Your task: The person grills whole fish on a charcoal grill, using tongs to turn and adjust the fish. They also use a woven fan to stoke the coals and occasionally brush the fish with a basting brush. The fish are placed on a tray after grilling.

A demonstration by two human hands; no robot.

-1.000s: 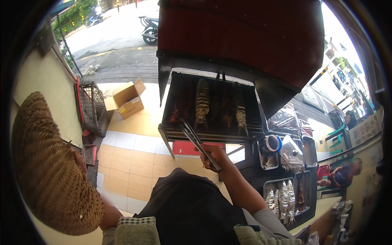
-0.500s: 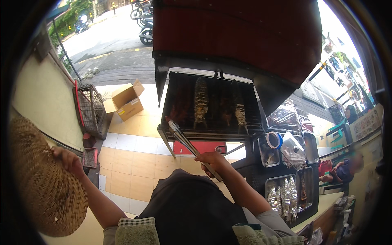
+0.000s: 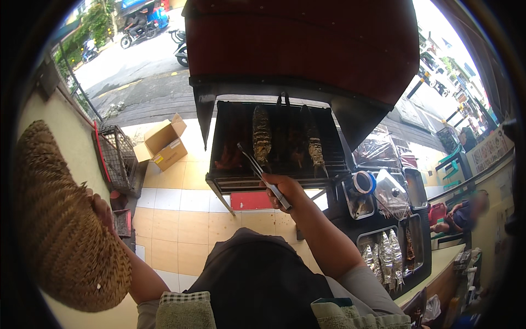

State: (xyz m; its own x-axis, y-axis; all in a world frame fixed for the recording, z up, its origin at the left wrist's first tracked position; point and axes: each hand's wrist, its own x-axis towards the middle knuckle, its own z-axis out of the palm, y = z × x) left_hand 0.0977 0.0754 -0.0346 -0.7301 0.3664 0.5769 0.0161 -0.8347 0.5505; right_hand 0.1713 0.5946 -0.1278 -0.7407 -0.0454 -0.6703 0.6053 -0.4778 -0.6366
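Yellow-tiled floor [image 3: 181, 219] beneath black grill [image 3: 276, 145]

Red hood [image 3: 307, 44] low over grill [image 3: 274, 142]

One head-worn fisheye view looks steeply down, close over grill [image 3: 276, 145].

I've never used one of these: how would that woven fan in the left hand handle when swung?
The woven fan looks thin for its wide span, so probably light. Its tight weave holds a flat shape, so likely fairly stiff, flexing a little at the rim. The left hand grips it at one edge, so it may wobble.
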